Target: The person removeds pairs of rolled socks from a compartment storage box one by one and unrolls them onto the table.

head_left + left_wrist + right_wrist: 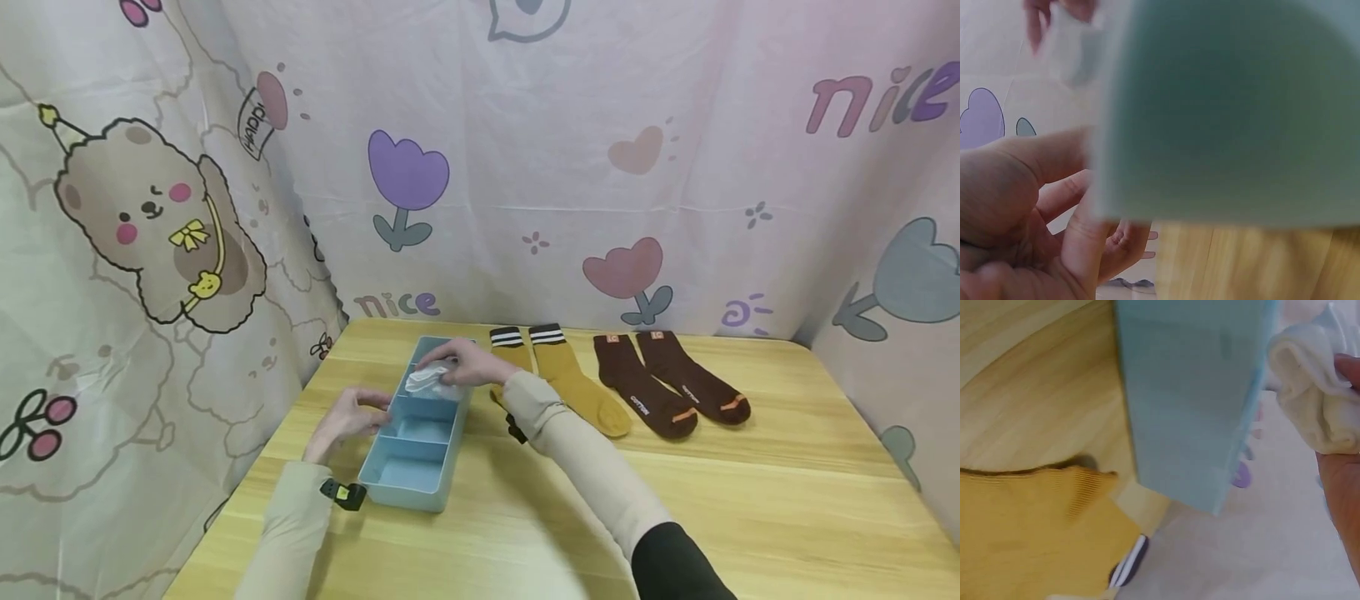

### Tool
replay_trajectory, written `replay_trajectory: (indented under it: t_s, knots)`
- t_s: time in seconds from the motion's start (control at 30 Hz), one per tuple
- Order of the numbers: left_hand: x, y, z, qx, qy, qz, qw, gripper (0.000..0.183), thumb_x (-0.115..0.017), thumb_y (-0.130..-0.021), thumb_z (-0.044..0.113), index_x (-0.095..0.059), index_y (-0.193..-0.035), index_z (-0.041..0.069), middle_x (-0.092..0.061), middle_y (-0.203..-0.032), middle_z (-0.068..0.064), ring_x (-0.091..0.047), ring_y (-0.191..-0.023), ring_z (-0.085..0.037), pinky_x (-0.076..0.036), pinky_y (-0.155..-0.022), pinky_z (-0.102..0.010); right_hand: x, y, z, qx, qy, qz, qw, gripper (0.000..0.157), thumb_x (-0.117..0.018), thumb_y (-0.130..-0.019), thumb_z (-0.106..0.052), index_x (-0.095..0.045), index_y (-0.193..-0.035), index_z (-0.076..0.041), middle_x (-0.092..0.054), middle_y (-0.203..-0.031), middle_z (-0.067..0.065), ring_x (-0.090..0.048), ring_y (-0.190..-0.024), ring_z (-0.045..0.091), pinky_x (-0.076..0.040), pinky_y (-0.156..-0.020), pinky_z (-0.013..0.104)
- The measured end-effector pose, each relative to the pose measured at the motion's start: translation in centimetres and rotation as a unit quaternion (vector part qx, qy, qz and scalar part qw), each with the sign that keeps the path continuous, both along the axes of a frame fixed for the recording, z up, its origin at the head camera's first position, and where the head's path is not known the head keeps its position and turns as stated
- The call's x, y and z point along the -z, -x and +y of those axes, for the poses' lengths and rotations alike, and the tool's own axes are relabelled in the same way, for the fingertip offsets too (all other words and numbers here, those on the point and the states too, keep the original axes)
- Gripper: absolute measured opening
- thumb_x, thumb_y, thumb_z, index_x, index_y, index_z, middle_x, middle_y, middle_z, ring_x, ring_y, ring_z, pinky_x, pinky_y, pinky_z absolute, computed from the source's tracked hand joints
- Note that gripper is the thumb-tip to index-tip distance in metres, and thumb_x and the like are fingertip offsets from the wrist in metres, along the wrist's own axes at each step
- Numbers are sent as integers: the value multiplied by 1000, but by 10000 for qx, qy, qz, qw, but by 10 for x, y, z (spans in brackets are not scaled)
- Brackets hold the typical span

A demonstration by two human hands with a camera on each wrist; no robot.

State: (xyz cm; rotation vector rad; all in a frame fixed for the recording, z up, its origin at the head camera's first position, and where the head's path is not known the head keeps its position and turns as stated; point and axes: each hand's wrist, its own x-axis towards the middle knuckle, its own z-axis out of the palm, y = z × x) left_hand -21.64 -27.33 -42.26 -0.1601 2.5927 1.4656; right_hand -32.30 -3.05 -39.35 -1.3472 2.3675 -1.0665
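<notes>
A white fabric bundle [429,381], folded into a compact wad, is over the rear part of a pale blue divided box [407,497], about level with the second compartment from the far end; the right wrist view shows it above the rim rather than down inside. The right hand [474,365] holds it from above, thumb and fingers closed on the fabric, a grip that seems meant to keep the folds together and the wad small enough to fit between the dividers. The left hand [349,419] is at the box's left side, its fingers loosely bent, a gap between thumb and fingers, the tips touching the wall, probably to steady the box; whether they press firmly cannot be told. The box runs lengthwise away from the person, presumably so that each compartment is within reach. Right of it, yellow socks [583,393] with striped cuffs lie flat side by side, then brown socks [639,392], each pair apart from the next, likely to keep them sorted. The right forearm [581,467] crosses in front of the yellow socks and hides part of one, while the right hand covers part of the far compartments. Beneath is the wooden tabletop [540,533], with a printed cloth [510,167] hanging behind.
</notes>
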Motion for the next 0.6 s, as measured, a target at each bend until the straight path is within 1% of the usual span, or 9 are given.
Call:
replay_trajectory:
  t_s: [0.07, 0.1, 0.2, 0.27, 0.33, 0.43, 0.5, 0.53, 0.6]
  knots:
    - [-1, 0, 0, -15, 50, -29, 10000, 44, -71, -83, -2, -63, -125, -9, -65, -118, -27, -67, -85, -15, -61, -78, -31, -6, -6, 9, -4, 202, -171, 9997, 45, -68, -84, 7, -73, -123, -14, -70, -130, 6, -60, -104, 12, -47, -87, 19]
    - [-2, 0, 0, -41, 75, -37, 10000, 44, -71, -83, -2, -63, -125, -9, -65, -117, -26, -67, -85, -16, -61, -78, -31, -8, -9, 14, -2, 275, -226, 9994, 45, -68, -84, 6, -73, -123, -14, -70, -130, 6, -60, -103, 12, -48, -86, 19]
    - [-5, -2, 4, -67, 263, 35, 9996, 44, -71, -82, -3, -63, -125, -10, -66, -114, -25, -68, -86, -19, -60, -76, -31, -10, -18, 29, -83, 441, -257, 9987, 44, -67, -85, 6, -73, -124, -14, -70, -131, 7, -60, -102, 13, -48, -86, 20]
    - [-9, -2, 9, 11, 673, 303, 9973, 43, -73, -81, -2, -64, -123, -9, -69, -111, -25, -69, -89, -25, -60, -76, -32, -9, -23, 43, -124, 485, -114, 9987, 43, -67, -84, 5, -73, -123, -13, -71, -129, 9, -60, -98, 12, -48, -82, 19]
    - [-13, -4, 16, 111, 1125, 560, 9920, 45, -73, -82, -1, -64, -125, -9, -69, -113, -26, -70, -95, -32, -60, -79, -36, -6, -30, 57, -148, 474, 24, 9988, 43, -67, -84, 4, -73, -122, -13, -72, -126, 10, -59, -92, 12, -48, -77, 19]
    - [-21, -11, 34, 209, 1729, 1071, 9789, 45, -75, -82, 1, -64, -126, -7, -69, -117, -26, -68, -106, -40, -59, -86, -44, 1, -41, 77, -179, 443, 63, 9988, 42, -69, -83, 2, -73, -122, -13, -74, -120, 9, -59, -88, 11, -48, -74, 19]
    - [-27, -19, 49, 305, 1723, 1329, 9756, 46, -75, -82, 0, -63, -126, -7, -68, -121, -26, -66, -111, -42, -57, -93, -49, 6, -49, 89, -168, 432, -65, 9989, 41, -71, -83, 0, -73, -122, -13, -75, -117, 8, -60, -87, 10, -50, -75, 20]
    - [-29, -23, 58, 396, 1628, 1478, 9747, 45, -76, -82, 0, -64, -125, -7, -68, -122, -27, -65, -112, -43, -55, -95, -51, 9, -53, 96, -155, 448, -167, 9987, 41, -71, -84, -1, -73, -122, -13, -75, -117, 8, -61, -88, 9, -51, -77, 20]
    - [-32, -32, 77, 699, 1372, 1754, 9724, 44, -78, -81, 1, -66, -122, -6, -69, -121, -25, -66, -112, -42, -54, -98, -52, 15, -61, 108, -97, 464, -312, 9984, 38, -73, -84, -4, -73, -121, -13, -75, -116, 8, -62, -88, 7, -52, -79, 22]
